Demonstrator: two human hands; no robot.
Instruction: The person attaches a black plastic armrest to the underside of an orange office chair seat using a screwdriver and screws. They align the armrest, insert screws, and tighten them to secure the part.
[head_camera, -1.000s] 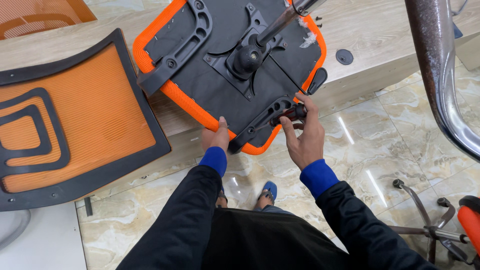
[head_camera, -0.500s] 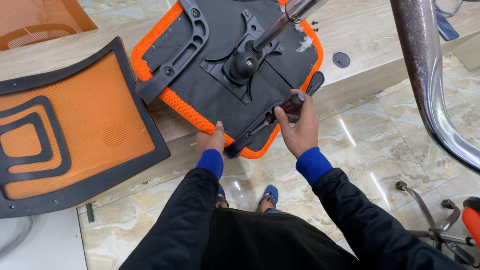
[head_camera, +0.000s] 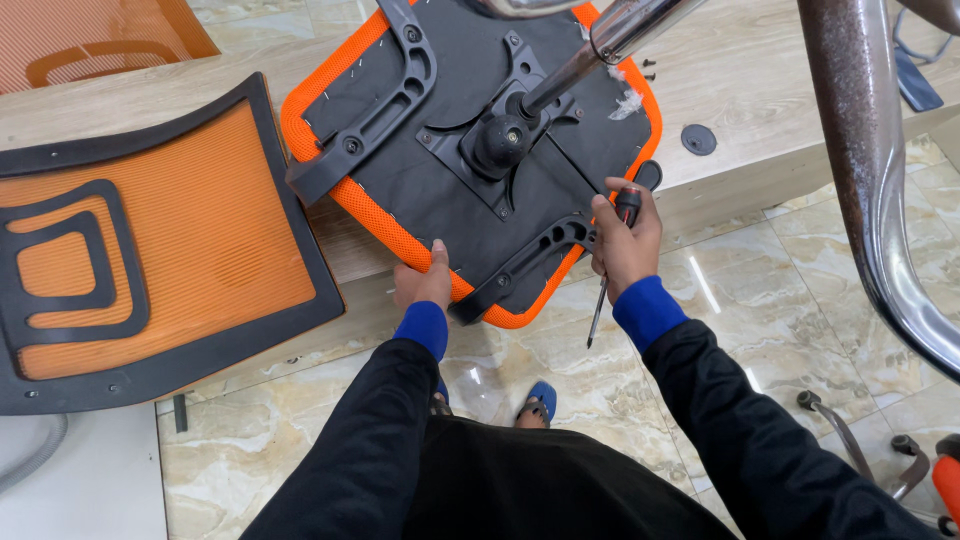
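Marble floor tiles run beneath a wooden bench (head_camera: 760, 90) bearing one upturned orange seat (head_camera: 420, 170). Since a second ago the right hand (head_camera: 625, 240) has lifted its one screwdriver (head_camera: 612, 270) off the armrest bracket (head_camera: 520, 265), fingers wrapped around the handle; the left hand (head_camera: 425, 285) grips the seat's near edge. One mesh backrest (head_camera: 150, 250) lies left.

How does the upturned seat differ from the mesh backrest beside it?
The seat is solid black underneath with an orange rim; the backrest is orange mesh in a black frame. The seat is gripped by the left hand; the backrest lies untouched. Both rest on the wooden bench.
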